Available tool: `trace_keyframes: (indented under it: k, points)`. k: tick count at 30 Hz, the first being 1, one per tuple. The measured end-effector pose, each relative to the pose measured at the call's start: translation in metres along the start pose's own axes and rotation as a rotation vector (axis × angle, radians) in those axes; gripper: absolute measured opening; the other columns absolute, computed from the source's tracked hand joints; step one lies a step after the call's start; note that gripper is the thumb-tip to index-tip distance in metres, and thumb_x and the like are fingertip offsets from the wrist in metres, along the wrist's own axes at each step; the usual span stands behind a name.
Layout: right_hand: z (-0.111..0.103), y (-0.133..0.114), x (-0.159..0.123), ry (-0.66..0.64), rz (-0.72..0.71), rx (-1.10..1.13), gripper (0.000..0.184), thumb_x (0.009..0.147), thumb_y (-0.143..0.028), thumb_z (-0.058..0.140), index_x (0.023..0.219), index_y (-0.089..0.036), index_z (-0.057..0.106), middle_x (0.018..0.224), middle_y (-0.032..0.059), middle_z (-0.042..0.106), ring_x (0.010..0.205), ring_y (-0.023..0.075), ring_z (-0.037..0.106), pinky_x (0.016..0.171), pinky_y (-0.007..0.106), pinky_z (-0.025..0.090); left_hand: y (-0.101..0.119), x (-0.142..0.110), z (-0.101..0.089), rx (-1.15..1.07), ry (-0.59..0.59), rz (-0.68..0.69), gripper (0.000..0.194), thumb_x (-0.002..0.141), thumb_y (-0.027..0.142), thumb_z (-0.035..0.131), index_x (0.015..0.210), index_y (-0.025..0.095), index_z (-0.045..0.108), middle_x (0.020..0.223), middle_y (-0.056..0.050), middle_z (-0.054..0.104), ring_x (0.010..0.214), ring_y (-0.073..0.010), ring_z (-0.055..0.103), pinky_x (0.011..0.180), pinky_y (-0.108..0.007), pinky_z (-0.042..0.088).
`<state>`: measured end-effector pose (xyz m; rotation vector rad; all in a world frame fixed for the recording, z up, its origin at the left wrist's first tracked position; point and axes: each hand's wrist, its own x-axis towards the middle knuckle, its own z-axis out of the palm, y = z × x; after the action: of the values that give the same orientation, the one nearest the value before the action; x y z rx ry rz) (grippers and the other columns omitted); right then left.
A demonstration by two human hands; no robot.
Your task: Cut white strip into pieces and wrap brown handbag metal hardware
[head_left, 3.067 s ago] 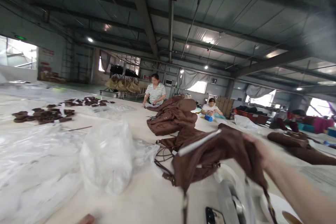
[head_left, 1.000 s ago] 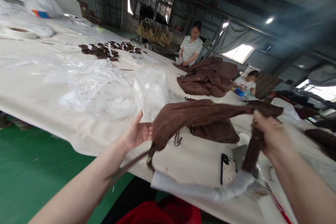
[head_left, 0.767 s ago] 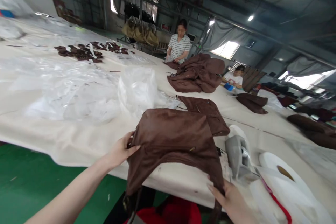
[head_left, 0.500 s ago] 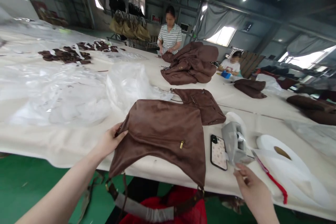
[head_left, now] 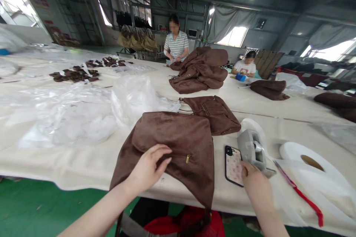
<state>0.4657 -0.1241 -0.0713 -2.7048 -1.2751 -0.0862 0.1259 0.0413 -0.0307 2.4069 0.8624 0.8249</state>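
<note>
A brown bag [head_left: 172, 129] with a brass zip pull lies at the table's front edge, its strap hanging over the side. Over its front, by the zip, is my left hand [head_left: 150, 166], thumb and fingers apart and holding nothing; whether it touches the bag I cannot tell. My right hand [head_left: 256, 181] is closed beside a phone in a patterned case [head_left: 233, 166] and in front of a grey tape dispenser [head_left: 247, 146]. Its fingertips are largely hidden, so what they pinch is unclear.
White tape rolls [head_left: 311, 159] and red-handled snips [head_left: 303, 196] lie at the right. Behind are another brown bag [head_left: 217, 113], a brown bag pile [head_left: 203, 70] and clear plastic bags [head_left: 75, 114]. Two people work across the table, one in a striped shirt [head_left: 177, 46].
My left hand has let go of the bag's left edge and moved right over its front. My right hand has shifted slightly left and up, close against the phone and dispenser.
</note>
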Motion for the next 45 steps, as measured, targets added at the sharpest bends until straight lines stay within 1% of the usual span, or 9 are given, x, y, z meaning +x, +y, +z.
trace_keyframes:
  k: [4,7,13,18,22,27,34,39,45]
  points:
    - [-0.015,-0.014,-0.006,0.043,0.171,0.434,0.034,0.088,-0.039,0.048,0.109,-0.024,0.07,0.085,0.0034,0.075,0.071,0.0205,0.069,0.063,0.028,0.052,0.011,-0.003,0.048,-0.087,-0.304,0.062,0.013,0.085,0.019,0.056,0.086,0.021,0.069,0.093,-0.005,0.067,0.091,-0.019,0.062,0.087,-0.03,0.048]
    - [-0.019,-0.014,-0.006,0.076,0.208,0.214,0.038,0.089,-0.037,0.042,0.112,-0.022,0.067,0.093,0.0083,0.074,0.074,0.0259,0.069,0.064,0.034,0.05,0.01,-0.012,0.07,-0.111,-0.318,0.01,0.011,0.081,0.016,0.059,0.08,0.021,0.069,0.089,-0.004,0.065,0.088,-0.019,0.061,0.083,-0.03,0.047]
    - [-0.005,-0.01,0.0,-0.087,0.09,-0.088,0.033,0.093,-0.035,0.041,0.098,-0.015,0.067,0.089,0.0165,0.072,0.078,0.0305,0.07,0.065,0.037,0.049,0.005,-0.022,0.071,-0.19,-0.291,-0.028,0.013,0.075,0.017,0.064,0.086,0.023,0.069,0.094,-0.004,0.064,0.093,-0.0195,0.06,0.085,-0.031,0.046]
    - [-0.013,-0.014,-0.001,-0.021,0.133,-0.041,0.035,0.093,-0.023,0.035,0.101,-0.016,0.069,0.09,0.0158,0.073,0.074,0.0294,0.07,0.063,0.037,0.047,0.008,-0.016,0.066,-0.322,-0.287,-0.108,0.01,0.076,0.02,0.062,0.083,0.021,0.07,0.087,-0.004,0.066,0.082,-0.0174,0.06,0.074,-0.027,0.047]
    - [-0.025,-0.05,-0.016,0.047,0.154,0.703,0.035,0.087,-0.045,0.053,0.104,-0.018,0.067,0.06,0.0032,0.066,0.053,0.0199,0.061,0.051,0.028,0.043,0.027,-0.008,0.062,-0.597,-0.246,-0.31,0.024,0.084,0.037,0.059,0.091,0.017,0.071,0.085,-0.007,0.068,0.074,-0.016,0.06,0.067,-0.026,0.046]
    - [-0.016,-0.121,-0.04,-0.327,0.07,1.408,0.046,0.079,-0.057,0.063,0.1,-0.017,0.059,0.043,-0.0062,0.051,0.034,0.008,0.033,0.036,0.019,0.019,0.047,0.003,0.073,-1.078,-0.18,-0.514,0.049,0.078,0.059,0.063,0.098,0.014,0.069,0.095,-0.012,0.07,0.088,-0.0206,0.063,0.073,-0.028,0.049]
    - [0.003,-0.147,-0.04,-0.352,-0.143,0.956,0.034,0.09,-0.051,0.046,0.098,-0.02,0.058,0.072,0.0018,0.068,0.048,0.014,0.056,0.051,0.026,0.043,0.014,0.009,0.067,-0.928,0.095,-0.536,0.032,0.073,0.048,0.071,0.074,0.018,0.063,0.073,-0.003,0.066,0.068,-0.015,0.059,0.07,-0.027,0.047]
    - [0.012,-0.164,-0.032,-0.132,-0.207,0.246,0.029,0.09,-0.046,0.048,0.082,-0.02,0.058,0.072,0.0077,0.07,0.069,0.0239,0.068,0.061,0.031,0.043,-0.021,-0.002,0.063,-0.928,-0.065,-0.571,0.042,0.068,0.055,0.073,0.071,0.016,0.06,0.062,-0.001,0.061,0.059,-0.0125,0.055,0.063,-0.026,0.046]
    - [0.018,-0.191,-0.037,-0.117,-0.27,0.108,0.013,0.089,-0.021,0.047,0.084,-0.017,0.058,0.073,0.0089,0.07,0.069,0.0219,0.068,0.055,0.027,0.037,-0.032,-0.012,0.066,-0.999,-0.108,-0.564,0.048,0.07,0.061,0.07,0.077,0.015,0.059,0.068,-0.002,0.064,0.062,-0.0111,0.058,0.065,-0.025,0.047]
